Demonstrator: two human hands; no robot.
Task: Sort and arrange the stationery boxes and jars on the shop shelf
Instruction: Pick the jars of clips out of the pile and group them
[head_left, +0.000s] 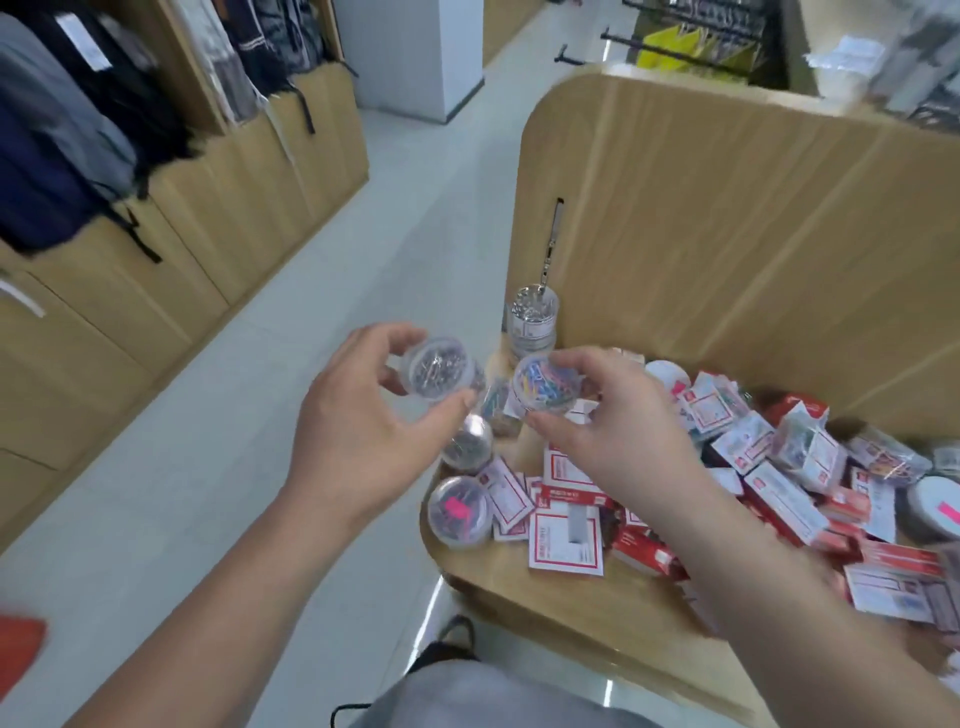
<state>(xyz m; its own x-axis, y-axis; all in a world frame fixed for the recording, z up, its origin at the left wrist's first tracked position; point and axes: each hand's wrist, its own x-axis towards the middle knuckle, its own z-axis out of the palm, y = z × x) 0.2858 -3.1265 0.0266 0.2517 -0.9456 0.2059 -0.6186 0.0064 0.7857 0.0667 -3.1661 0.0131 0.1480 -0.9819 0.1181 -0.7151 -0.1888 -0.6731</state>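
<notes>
Early stage, I judge | my left grip (363, 421) pinches a silver paperclip jar (438, 370), right grip (610, 415) pinches a coloured paperclip jar (540, 383), both aloft near the shelf (519, 582) edge | one jar stack (531, 318) stands; boxes (779, 483) jumbled, mostly unsorted.

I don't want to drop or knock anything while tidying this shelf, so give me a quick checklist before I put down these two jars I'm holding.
1. Left hand grips the silver-clip jar: ok.
2. Right hand grips the coloured-clip jar: ok.
3. Both lids shut tight: cannot tell, blurred.
4. Top of the stacked jars free: cannot tell, a hanging strap reaches down to it.
5. Bare shelf space among the boxes: not ok, they lie jumbled across it.
6. Pink-labelled jar clear of the edge: not ok, it sits at the front corner.
</notes>
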